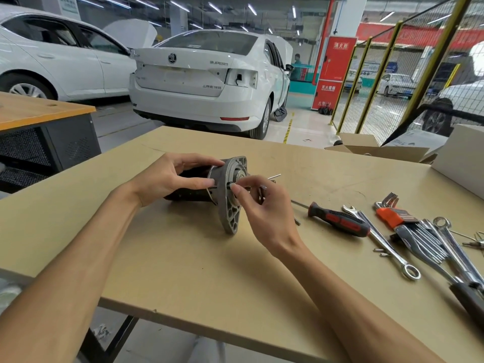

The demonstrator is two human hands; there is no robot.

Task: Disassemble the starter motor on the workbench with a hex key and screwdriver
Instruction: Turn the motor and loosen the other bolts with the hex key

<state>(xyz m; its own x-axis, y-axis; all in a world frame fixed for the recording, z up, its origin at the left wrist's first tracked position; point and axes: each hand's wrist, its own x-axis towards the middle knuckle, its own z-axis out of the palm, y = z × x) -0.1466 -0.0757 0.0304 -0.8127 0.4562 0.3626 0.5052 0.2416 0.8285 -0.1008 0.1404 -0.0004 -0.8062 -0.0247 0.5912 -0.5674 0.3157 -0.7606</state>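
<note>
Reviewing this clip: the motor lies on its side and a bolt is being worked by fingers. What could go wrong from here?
1. The starter motor lies on its side, steadied only by the left hand; it may roll if that grip slackens.
2. The right hand pinches the long bolt by its fingertips; once free it might drop and roll across the workbench.

We face a garage hall lit by ceiling strip lights (214,7), with white sedans (207,82) on a pale floor (306,127), yellow-framed mesh fencing (387,82) and a red fire cabinet (334,72).
</note>
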